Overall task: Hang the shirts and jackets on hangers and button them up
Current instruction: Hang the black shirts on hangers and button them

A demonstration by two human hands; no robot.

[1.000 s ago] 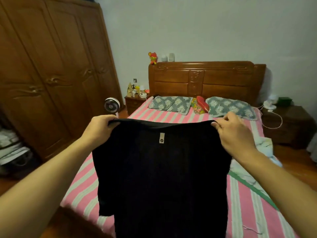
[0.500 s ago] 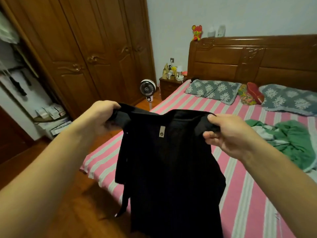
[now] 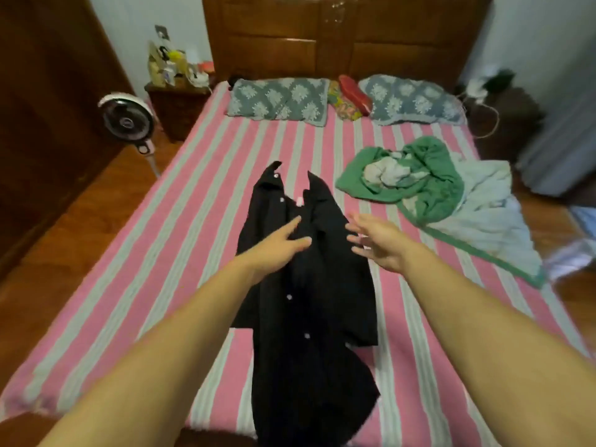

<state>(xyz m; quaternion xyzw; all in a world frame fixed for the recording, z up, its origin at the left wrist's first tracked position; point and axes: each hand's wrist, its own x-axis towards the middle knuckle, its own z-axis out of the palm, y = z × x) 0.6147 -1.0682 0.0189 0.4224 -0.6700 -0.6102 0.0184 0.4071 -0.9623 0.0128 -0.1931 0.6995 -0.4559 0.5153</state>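
A black shirt (image 3: pixel 309 304) with small white buttons lies front up on the pink and grey striped bed (image 3: pixel 167 240), collar toward the headboard, its hem hanging over the near edge. My left hand (image 3: pixel 277 246) hovers over the shirt's upper left part, fingers spread and straight. To the right of the shirt's shoulder, my right hand (image 3: pixel 377 240) is spread with loose fingers and holds nothing. No hanger is in view.
A green and pale blanket (image 3: pixel 432 188) is bunched on the bed's right side. Two grey patterned pillows (image 3: pixel 277 98) lie by the wooden headboard. A small fan (image 3: pixel 127 122) stands on the floor at left beside a cluttered nightstand (image 3: pixel 177 91) and a wardrobe.
Both hands held the black shirt up by its shoulders before. Now the shirt lies flat on the bed and both hands have let go, fingers spread.
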